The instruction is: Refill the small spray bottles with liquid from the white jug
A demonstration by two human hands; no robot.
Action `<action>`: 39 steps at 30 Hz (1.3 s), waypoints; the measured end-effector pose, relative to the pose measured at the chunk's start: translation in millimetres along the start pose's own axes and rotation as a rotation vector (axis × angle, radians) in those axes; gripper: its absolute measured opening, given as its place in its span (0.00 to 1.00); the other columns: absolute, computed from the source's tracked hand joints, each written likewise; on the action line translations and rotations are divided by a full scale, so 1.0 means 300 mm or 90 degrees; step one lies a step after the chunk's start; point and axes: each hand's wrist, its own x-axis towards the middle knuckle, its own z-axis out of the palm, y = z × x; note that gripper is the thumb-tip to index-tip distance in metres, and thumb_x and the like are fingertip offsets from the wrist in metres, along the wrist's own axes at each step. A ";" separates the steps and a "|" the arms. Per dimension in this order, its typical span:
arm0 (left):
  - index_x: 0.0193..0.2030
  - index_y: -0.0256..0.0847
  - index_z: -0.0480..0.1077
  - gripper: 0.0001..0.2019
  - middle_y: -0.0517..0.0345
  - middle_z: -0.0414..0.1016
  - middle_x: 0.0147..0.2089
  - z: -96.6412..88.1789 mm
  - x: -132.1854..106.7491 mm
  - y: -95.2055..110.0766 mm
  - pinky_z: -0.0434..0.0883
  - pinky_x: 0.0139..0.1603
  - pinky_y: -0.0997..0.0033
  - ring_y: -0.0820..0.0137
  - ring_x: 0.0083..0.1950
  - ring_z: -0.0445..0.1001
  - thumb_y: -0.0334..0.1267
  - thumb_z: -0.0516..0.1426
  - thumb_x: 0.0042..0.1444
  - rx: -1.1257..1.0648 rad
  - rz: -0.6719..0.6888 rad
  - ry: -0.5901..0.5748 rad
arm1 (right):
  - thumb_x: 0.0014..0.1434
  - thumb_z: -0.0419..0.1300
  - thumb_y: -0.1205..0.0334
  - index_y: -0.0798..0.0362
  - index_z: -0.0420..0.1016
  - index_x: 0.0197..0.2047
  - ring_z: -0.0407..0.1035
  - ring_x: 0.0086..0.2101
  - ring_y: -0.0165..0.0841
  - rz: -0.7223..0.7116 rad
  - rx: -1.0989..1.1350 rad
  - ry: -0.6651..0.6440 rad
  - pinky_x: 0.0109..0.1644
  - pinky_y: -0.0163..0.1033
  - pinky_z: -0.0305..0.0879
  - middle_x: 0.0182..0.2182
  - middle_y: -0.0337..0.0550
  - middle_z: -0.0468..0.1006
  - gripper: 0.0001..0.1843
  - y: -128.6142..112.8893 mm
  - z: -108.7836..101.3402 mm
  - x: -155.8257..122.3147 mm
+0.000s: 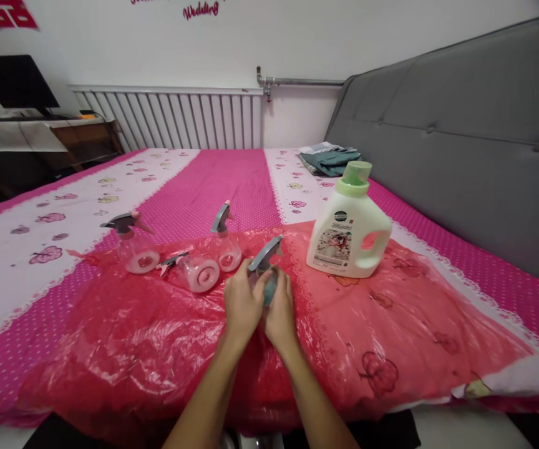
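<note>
Both of my hands are wrapped round a small clear spray bottle (270, 288) with a grey trigger head, held over a red plastic sheet (157, 349). My left hand (242, 299) grips its left side, and my right hand (281, 305) closes on its right side. The fingers cover much of the bottle's body. Left of my hands, one spray bottle (228, 252) stands upright and another spray bottle (201, 274) lies on its side. A further spray bottle (136, 249) is at the far left. To the right stands a white detergent jug (347, 237) with a green cap.
The sheet covers the near part of a bed with a pink patterned cover (232, 174). Folded clothes (330, 159) lie at the back right, beside a grey padded headboard (461, 125). A radiator (171, 115) runs along the wall, and a desk with a monitor (14, 84) is at left.
</note>
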 end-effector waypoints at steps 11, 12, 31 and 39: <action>0.47 0.44 0.69 0.10 0.52 0.79 0.37 0.021 -0.017 -0.009 0.70 0.43 0.59 0.54 0.39 0.79 0.47 0.57 0.67 0.051 -0.034 0.054 | 0.77 0.54 0.55 0.58 0.67 0.66 0.62 0.60 0.40 -0.014 -0.128 0.033 0.69 0.53 0.62 0.59 0.52 0.65 0.21 -0.014 0.038 -0.023; 0.45 0.44 0.69 0.09 0.52 0.79 0.38 0.023 -0.014 -0.012 0.71 0.45 0.59 0.55 0.40 0.79 0.47 0.55 0.68 0.036 -0.019 0.039 | 0.77 0.55 0.56 0.58 0.68 0.66 0.62 0.60 0.40 -0.017 -0.139 0.033 0.69 0.53 0.61 0.59 0.52 0.65 0.21 -0.011 0.042 -0.020; 0.46 0.44 0.66 0.12 0.53 0.79 0.42 0.004 -0.016 -0.020 0.71 0.44 0.60 0.58 0.41 0.78 0.45 0.61 0.61 -0.061 -0.003 0.052 | 0.75 0.49 0.52 0.54 0.59 0.70 0.60 0.61 0.42 -0.098 -0.208 0.054 0.66 0.53 0.59 0.61 0.52 0.64 0.25 0.005 0.029 -0.051; 0.49 0.42 0.73 0.11 0.46 0.83 0.52 -0.077 -0.035 -0.042 0.72 0.60 0.53 0.53 0.56 0.80 0.41 0.56 0.63 -0.079 0.063 -0.075 | 0.76 0.48 0.47 0.47 0.56 0.71 0.61 0.60 0.41 -0.132 -0.211 0.046 0.64 0.54 0.62 0.62 0.49 0.64 0.25 -0.008 0.015 -0.057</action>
